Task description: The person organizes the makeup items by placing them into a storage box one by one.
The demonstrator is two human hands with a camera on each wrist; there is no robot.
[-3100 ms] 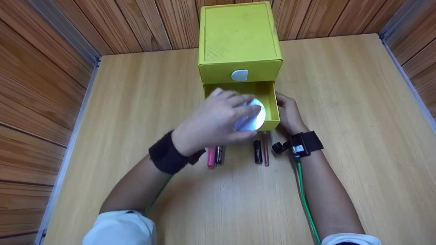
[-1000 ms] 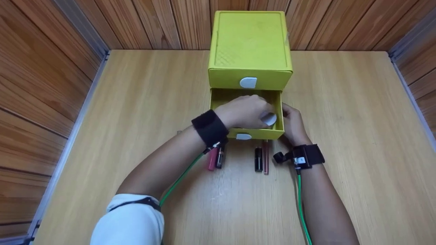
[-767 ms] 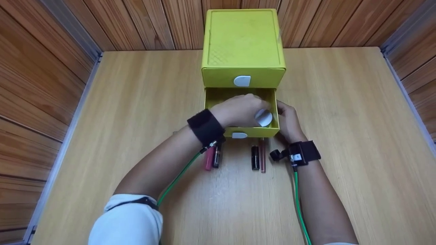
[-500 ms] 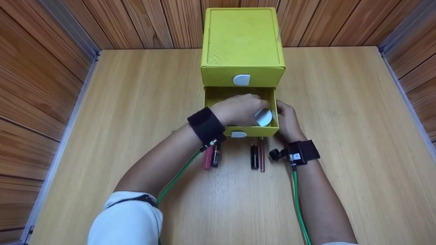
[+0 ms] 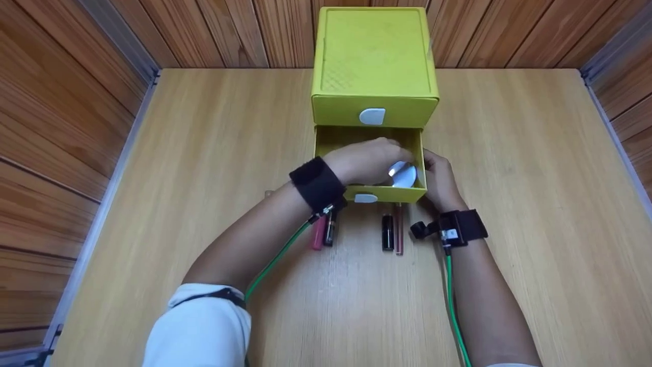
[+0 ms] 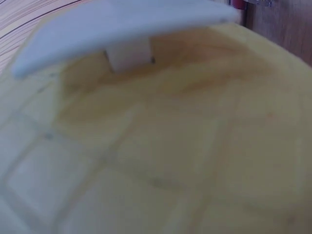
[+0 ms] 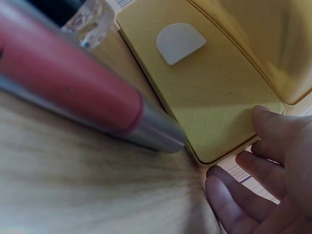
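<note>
In the head view, my left hand (image 5: 368,159) reaches down into the pulled-out lower drawer (image 5: 387,194) of a yellow drawer box. Its fingers bend over a round silvery disc (image 5: 406,177) near the drawer's right front corner and hold it there, fingertips hidden. The left wrist view shows only a white handle (image 6: 126,19) and the yellow drawer front (image 6: 195,146) close up. My right hand (image 5: 444,178) lies along the drawer's right side. In the right wrist view its thumb (image 7: 268,124) touches the front's edge, while the other fingers extend loosely past the corner.
The yellow drawer box (image 5: 377,56) stands against the wooden back wall. On the table before it lie a pink tube (image 5: 319,234), two dark tubes (image 5: 330,229) (image 5: 387,232) and a slim pinkish stick (image 5: 399,232). Green cables (image 5: 453,300) trail from both wristbands.
From above the drawer's front, the left hand has lowered the disc into the drawer's right front corner. It has stayed nearly still there since. The right hand has kept its place beside the drawer.
</note>
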